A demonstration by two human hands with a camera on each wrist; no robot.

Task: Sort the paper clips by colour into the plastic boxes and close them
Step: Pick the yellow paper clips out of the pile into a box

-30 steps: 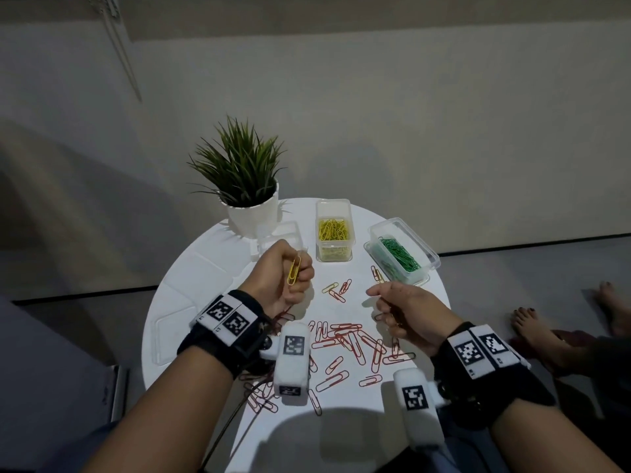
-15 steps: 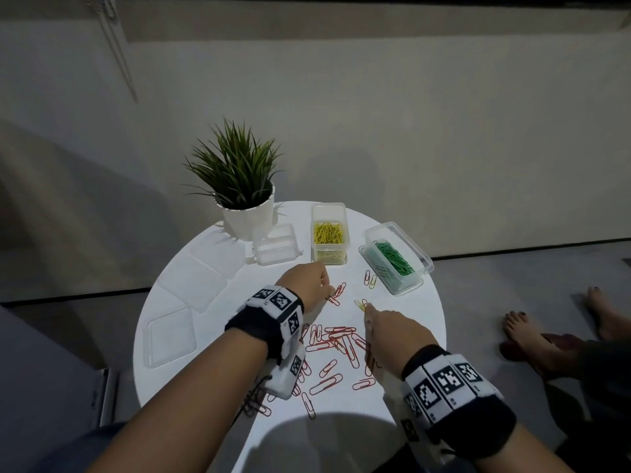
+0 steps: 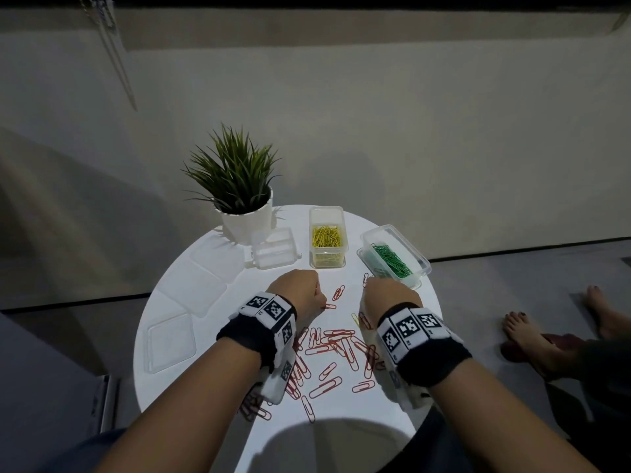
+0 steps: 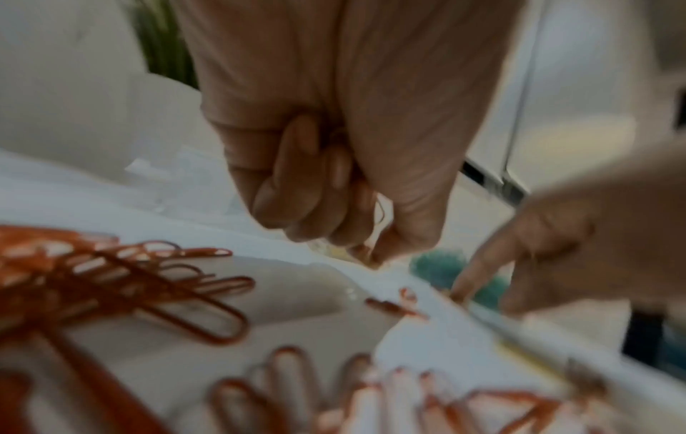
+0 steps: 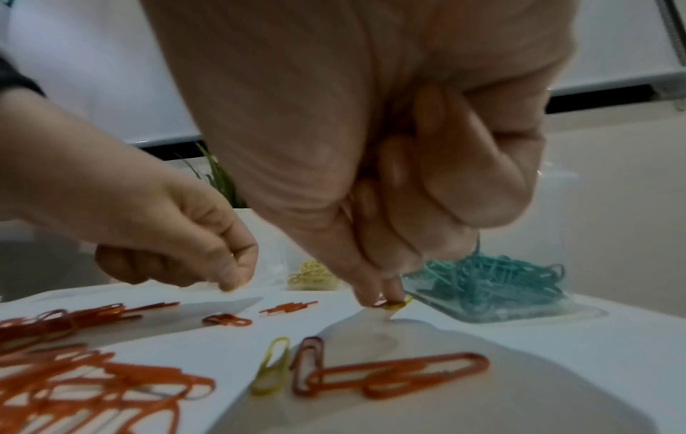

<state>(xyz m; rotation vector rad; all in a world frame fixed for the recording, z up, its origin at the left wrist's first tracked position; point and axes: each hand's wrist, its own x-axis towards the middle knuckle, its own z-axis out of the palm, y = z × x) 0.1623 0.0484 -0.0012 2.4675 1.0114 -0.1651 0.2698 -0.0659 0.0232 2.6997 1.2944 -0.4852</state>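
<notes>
We have both hands low over the white table [image 3: 177, 302], working the far edge of the scatter. Our right hand [image 3: 387, 297] is curled, thumb and forefinger tips [image 5: 371, 295] pinching down on a yellow clip [image 5: 399, 304] lying just near of the green box [image 3: 392, 257], probably so the strays go before the red mass. Our left hand [image 3: 295, 293] is curled too, fingertips together just above the table by a small red clip [image 3: 330, 306]; the blurred wrist view hints at something thin in the fist, but we cannot tell.

The yellow box [image 3: 326, 240] stands open at the far middle, the short hop for this clip. The empty clear box [image 3: 273, 252] sits to its left, likely for the red clips [image 3: 336, 339] heaped near us. Another yellow clip [image 5: 271, 367] lies beside them. The lids [image 3: 170, 339] wait flat on the left, so closing comes last.
</notes>
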